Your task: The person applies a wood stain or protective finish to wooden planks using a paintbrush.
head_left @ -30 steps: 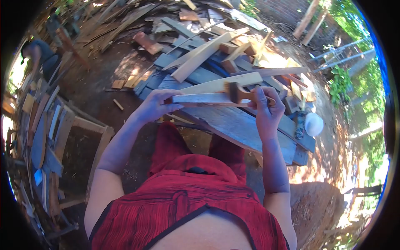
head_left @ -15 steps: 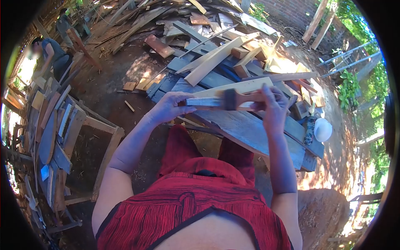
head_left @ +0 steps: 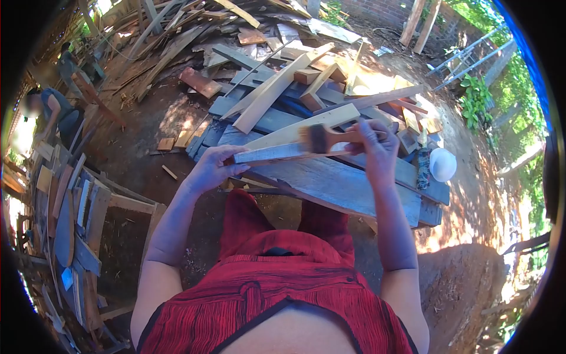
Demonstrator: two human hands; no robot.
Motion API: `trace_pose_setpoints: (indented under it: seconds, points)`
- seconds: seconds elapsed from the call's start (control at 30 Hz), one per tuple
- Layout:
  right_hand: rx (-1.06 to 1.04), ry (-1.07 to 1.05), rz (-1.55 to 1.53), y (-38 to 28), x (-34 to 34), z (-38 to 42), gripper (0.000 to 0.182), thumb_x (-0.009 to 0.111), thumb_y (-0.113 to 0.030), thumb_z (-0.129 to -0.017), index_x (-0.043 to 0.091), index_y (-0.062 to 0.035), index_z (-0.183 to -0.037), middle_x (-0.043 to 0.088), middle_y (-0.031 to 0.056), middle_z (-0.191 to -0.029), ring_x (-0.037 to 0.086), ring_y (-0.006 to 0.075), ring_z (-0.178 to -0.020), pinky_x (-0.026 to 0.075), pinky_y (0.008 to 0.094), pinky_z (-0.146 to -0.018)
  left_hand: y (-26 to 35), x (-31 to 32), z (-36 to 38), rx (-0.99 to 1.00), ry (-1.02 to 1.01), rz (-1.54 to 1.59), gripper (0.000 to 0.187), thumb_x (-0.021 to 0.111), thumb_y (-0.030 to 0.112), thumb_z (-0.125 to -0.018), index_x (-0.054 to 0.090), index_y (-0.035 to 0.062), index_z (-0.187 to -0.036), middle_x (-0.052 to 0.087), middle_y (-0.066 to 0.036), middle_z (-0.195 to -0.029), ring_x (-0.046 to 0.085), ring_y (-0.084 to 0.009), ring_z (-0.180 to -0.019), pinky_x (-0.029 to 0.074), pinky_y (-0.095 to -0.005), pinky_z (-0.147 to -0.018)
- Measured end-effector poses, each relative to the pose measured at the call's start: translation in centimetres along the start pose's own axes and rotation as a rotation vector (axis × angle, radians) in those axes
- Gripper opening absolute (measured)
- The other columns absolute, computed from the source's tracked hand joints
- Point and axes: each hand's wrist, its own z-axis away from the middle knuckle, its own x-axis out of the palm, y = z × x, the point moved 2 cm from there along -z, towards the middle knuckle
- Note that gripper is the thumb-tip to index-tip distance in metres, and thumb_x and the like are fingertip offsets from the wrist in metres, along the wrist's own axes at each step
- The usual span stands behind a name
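My left hand (head_left: 213, 168) is closed on the left end of a narrow wooden strip (head_left: 268, 154), whose upper face looks pale. A wide brush (head_left: 315, 139) with a wooden handle and light bristles is in my right hand (head_left: 372, 147), its fingers wrapped round the handle. The bristles lie over the strip's right part, pointing left; whether they touch it I cannot tell. Behind the strip lies a pale board (head_left: 345, 115), and beneath it are wide grey planks (head_left: 330, 180).
A white round container (head_left: 442, 164) stands at the planks' right end beside a dark cylinder (head_left: 423, 169). Beyond lies a heap of loose boards (head_left: 283, 88). More boards (head_left: 68, 224) are stacked at left. A person (head_left: 56, 112) is at the far left.
The strip and my left hand have shifted left in view. The brush has moved slightly left and up, with its handle more tilted. The whole surroundings have shifted left as the view turned.
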Motion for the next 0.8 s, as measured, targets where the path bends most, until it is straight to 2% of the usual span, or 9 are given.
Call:
trace_pose_setpoints:
  seconds: [0.03, 0.17, 0.3, 0.47, 0.53, 0.57, 0.63, 0.67, 0.8]
  points:
    - [-0.012, 0.061, 0.092, 0.0, -1.9, -0.6, 0.021, 0.061, -0.021, -0.088, 0.062, -0.0005, -0.086, 0.064, 0.0048, -0.069, 0.061, 0.0091, -0.054, 0.046, 0.0188, -0.044, 0.0, 0.0, 0.0, -0.015, -0.011, -0.015, 0.036, 0.068, 0.003, -0.079, 0.060, -0.0005, -0.114, 0.061, -0.006, -0.104, 0.056, -0.0115, -0.095, 0.047, -0.0259, -0.084]
    - [-0.042, 0.267, 0.358, 0.5, -10.7, -3.2, 0.021, 0.061, -0.022, -0.089, 0.063, -0.0009, -0.084, 0.062, 0.0032, -0.065, 0.056, 0.0059, -0.051, 0.042, 0.0183, -0.044, -0.1, 0.1, -0.1, 0.007, -0.029, 0.009, 0.037, 0.068, 0.003, -0.079, 0.059, -0.0010, -0.114, 0.061, -0.007, -0.106, 0.056, -0.0117, -0.096, 0.047, -0.0257, -0.083]
    - [-0.115, 0.452, 0.543, 0.3, -13.6, -4.1, 0.022, 0.060, -0.022, -0.089, 0.063, -0.0005, -0.083, 0.061, 0.0032, -0.063, 0.052, 0.0047, -0.050, 0.040, 0.0188, -0.046, -0.3, 0.1, -0.3, -0.003, -0.017, 0.018, 0.038, 0.069, 0.006, -0.078, 0.059, -0.0002, -0.115, 0.062, -0.006, -0.103, 0.056, -0.0109, -0.093, 0.046, -0.0256, -0.083]
    - [-0.267, 0.342, 0.760, 3.6, -12.4, -4.6, 0.021, 0.060, -0.021, -0.089, 0.064, -0.0014, -0.082, 0.061, 0.0026, -0.067, 0.054, 0.0060, -0.053, 0.041, 0.0210, -0.048, 0.4, 0.1, -0.5, -0.044, -0.034, 0.059, 0.039, 0.069, 0.007, -0.079, 0.059, 0.0011, -0.116, 0.062, -0.006, -0.101, 0.057, -0.0104, -0.093, 0.046, -0.0260, -0.084]
    - [-0.380, 0.278, 0.914, 3.7, -9.9, -3.7, 0.021, 0.060, -0.022, -0.089, 0.063, -0.0025, -0.082, 0.062, 0.0033, -0.069, 0.057, 0.0080, -0.053, 0.041, 0.0202, -0.049, 0.0, 0.1, -0.5, 0.009, -0.024, 0.041, 0.039, 0.070, 0.010, -0.079, 0.058, -0.0017, -0.114, 0.059, -0.001, -0.094, 0.053, -0.0062, -0.081, 0.044, -0.0212, -0.071]
    - [-0.382, 0.280, 0.909, 3.3, -8.7, -3.3, 0.021, 0.060, -0.022, -0.089, 0.063, -0.0025, -0.082, 0.062, 0.0033, -0.069, 0.057, 0.0080, -0.053, 0.041, 0.0202, -0.049, 0.0, 0.1, -0.5, 0.011, -0.023, 0.036, 0.039, 0.070, 0.010, -0.079, 0.058, -0.0017, -0.114, 0.059, -0.001, -0.094, 0.053, -0.0062, -0.081, 0.044, -0.0212, -0.071]
    - [-0.066, 0.160, 0.336, 1.4, -6.4, -2.5, 0.022, 0.060, -0.024, -0.089, 0.062, -0.0029, -0.083, 0.064, 0.0051, -0.071, 0.059, 0.0105, -0.053, 0.043, 0.0197, -0.049, -0.1, 0.1, -0.5, -0.058, -0.038, 0.051, 0.039, 0.070, 0.010, -0.079, 0.058, -0.0021, -0.114, 0.060, -0.001, -0.097, 0.054, -0.0074, -0.085, 0.045, -0.0222, -0.075]
    - [0.002, 0.118, 0.129, 0.6, -5.9, -2.4, 0.022, 0.060, -0.024, -0.089, 0.061, -0.0020, -0.086, 0.064, 0.0069, -0.072, 0.061, 0.0125, -0.052, 0.045, 0.0201, -0.047, 0.0, 0.1, -0.5, -0.055, -0.042, 0.047, 0.039, 0.070, 0.010, -0.079, 0.058, -0.0021, -0.114, 0.060, -0.001, -0.097, 0.054, -0.0074, -0.085, 0.045, -0.0222, -0.075]
    - [0.053, 0.130, -0.124, -0.2, -6.1, -2.6, 0.022, 0.059, -0.024, -0.090, 0.061, -0.0030, -0.085, 0.064, 0.0074, -0.074, 0.063, 0.0126, -0.053, 0.047, 0.0198, -0.043, -0.1, 0.0, -0.7, -0.061, -0.053, 0.095, 0.040, 0.070, 0.010, -0.079, 0.057, -0.0011, -0.116, 0.061, -0.002, -0.102, 0.055, -0.0097, -0.093, 0.045, -0.0243, -0.083]
